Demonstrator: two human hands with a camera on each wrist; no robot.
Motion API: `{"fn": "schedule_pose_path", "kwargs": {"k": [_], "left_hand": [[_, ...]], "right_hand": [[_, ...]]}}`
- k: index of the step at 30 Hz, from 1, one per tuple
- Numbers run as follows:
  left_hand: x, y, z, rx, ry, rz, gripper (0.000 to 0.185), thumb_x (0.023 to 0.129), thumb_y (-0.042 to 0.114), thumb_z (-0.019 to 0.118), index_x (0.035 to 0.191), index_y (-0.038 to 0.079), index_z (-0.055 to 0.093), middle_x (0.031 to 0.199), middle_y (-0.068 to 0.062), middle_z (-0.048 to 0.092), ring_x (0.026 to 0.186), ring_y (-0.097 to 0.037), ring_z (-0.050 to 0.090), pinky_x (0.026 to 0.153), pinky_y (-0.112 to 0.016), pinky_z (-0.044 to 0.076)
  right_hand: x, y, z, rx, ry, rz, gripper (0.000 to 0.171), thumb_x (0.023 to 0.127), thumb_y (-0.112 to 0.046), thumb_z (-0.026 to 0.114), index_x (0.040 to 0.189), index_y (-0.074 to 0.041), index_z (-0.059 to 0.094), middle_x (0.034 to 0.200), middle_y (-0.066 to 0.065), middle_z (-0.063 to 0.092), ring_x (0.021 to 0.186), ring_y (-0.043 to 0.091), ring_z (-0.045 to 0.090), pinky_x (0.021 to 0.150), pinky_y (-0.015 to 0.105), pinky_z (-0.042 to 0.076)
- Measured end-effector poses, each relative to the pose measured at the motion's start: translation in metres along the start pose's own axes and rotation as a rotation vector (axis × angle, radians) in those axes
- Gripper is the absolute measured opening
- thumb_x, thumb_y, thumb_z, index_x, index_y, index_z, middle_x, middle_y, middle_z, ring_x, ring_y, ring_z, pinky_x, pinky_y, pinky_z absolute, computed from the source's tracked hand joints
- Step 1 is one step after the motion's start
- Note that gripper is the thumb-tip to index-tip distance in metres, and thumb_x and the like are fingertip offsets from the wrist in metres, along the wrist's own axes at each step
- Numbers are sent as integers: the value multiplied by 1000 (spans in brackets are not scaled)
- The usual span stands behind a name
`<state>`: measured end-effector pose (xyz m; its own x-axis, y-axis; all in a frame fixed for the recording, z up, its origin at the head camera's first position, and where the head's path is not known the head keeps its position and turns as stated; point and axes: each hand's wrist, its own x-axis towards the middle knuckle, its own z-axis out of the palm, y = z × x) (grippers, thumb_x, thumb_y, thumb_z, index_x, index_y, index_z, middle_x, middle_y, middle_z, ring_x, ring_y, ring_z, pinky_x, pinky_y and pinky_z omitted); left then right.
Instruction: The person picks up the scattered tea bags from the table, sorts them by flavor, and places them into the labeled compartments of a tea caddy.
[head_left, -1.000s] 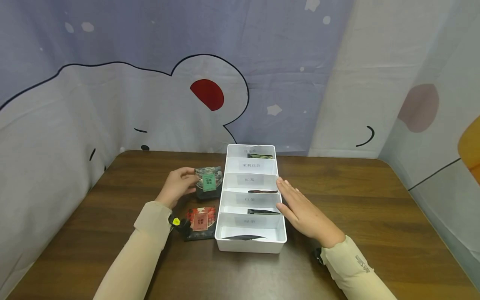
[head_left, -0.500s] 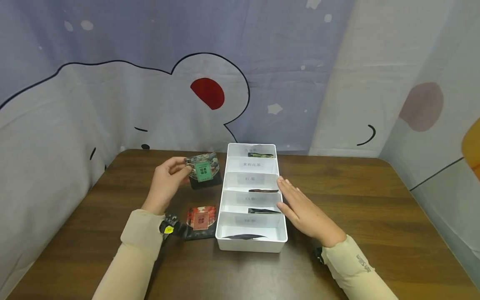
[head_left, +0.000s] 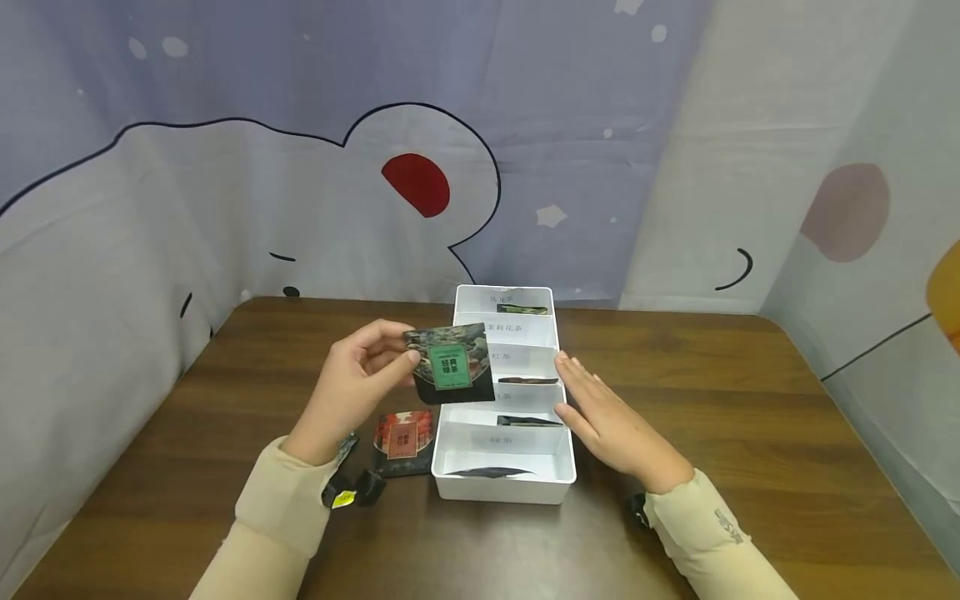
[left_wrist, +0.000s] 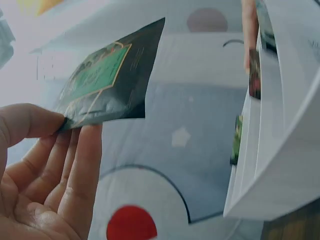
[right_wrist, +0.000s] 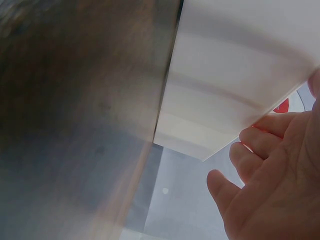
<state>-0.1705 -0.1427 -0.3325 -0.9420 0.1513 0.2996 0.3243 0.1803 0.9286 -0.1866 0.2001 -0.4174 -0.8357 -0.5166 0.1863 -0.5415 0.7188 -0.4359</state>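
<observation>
My left hand (head_left: 352, 383) pinches a square dark tea packet (head_left: 450, 367) with a green label by its left edge, thumb in front and fingers behind. In the head view the raised packet overlaps the left side of a long white divided box (head_left: 498, 492). The left wrist view shows the packet (left_wrist: 112, 80) tilted between thumb and fingertips. My right hand (head_left: 615, 425) lies along the box's right rim with straight fingers. From the right wrist, the fingers (right_wrist: 250, 160) show beside the box's outer wall (right_wrist: 225, 75).
A tea packet with a red label (head_left: 402, 442) lies on the wooden table (head_left: 675, 367) left of the box. Labelled compartments hold a green packet (head_left: 522, 309), a reddish one (head_left: 527, 381) and dark ones (head_left: 491, 472). A patterned curtain (head_left: 570, 150) hangs behind.
My left hand has lifted the green-labelled tea packet from beside the box and carried it right, over the box's left side. The right hand has stayed at the rim.
</observation>
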Motion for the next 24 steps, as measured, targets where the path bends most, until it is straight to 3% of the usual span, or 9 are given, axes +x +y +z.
{"fn": "schedule_pose_path", "kwargs": {"k": [8,15,20,24], "left_hand": [[-12,7,20,66,-127,75,22,93,1,71,114,4,69,99,-9,71,85,-20,71,72,-32,62],[-21,-4,36,135,-191,105,21,91,-4,69,108,9,68,98,-3,70,88,-16,70,70,-27,60],[-30,-13,47,168,-270,170,22,88,-8,66,103,8,67,97,-3,71,88,-16,70,74,-27,62],[-37,-18,52,166,-334,175,21,88,-10,63,103,6,66,101,-5,69,94,-17,70,76,-25,61]], "right_hand": [[0,1,0,6,-2,-3,65,110,-33,43,161,-2,18,168,13,17,154,33,15,122,58,18],[0,0,-1,11,-3,-6,65,110,-33,43,161,-2,18,168,13,17,154,34,15,121,59,19],[1,1,-1,6,0,-9,65,110,-32,43,161,-1,19,168,15,18,154,35,16,121,60,20],[0,1,-1,11,-1,-10,65,110,-33,43,161,-1,19,168,15,18,154,36,17,121,60,20]]}}
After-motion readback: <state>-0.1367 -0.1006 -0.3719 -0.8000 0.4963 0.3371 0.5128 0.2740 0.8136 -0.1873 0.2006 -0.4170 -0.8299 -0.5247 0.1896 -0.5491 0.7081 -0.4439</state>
